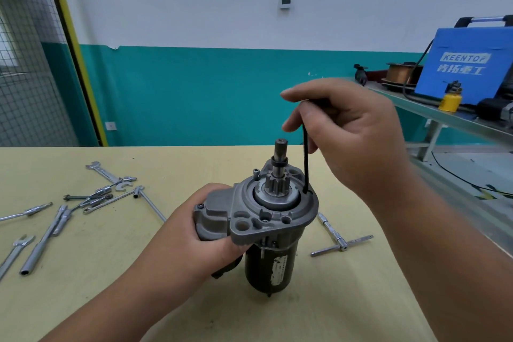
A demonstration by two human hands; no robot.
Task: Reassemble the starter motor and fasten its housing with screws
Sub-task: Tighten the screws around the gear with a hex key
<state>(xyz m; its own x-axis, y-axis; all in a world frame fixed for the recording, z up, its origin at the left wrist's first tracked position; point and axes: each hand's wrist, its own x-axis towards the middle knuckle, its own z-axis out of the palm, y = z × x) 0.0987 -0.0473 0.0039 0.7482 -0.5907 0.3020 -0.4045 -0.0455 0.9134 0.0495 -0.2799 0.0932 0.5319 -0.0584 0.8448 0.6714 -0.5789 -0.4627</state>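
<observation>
The starter motor [270, 264] stands upright on the yellow table [111, 272], its black body below and its grey cast housing [249, 219] on top, with the pinion gear and shaft [279, 172] pointing up. My left hand [200, 236] grips the solenoid side of the housing from the left. My right hand [352, 133] pinches the top of a thin black hex key [306, 158], which stands vertical with its tip in a screw hole at the housing's right rim. A screw head [256, 173] shows at the far rim.
Several wrenches, sockets and extension bars [91, 197] lie scattered on the table's left half. A T-handle driver [337, 239] lies right of the motor. A side bench at the right holds a blue welder [469, 66], a wire spool and a yellow can.
</observation>
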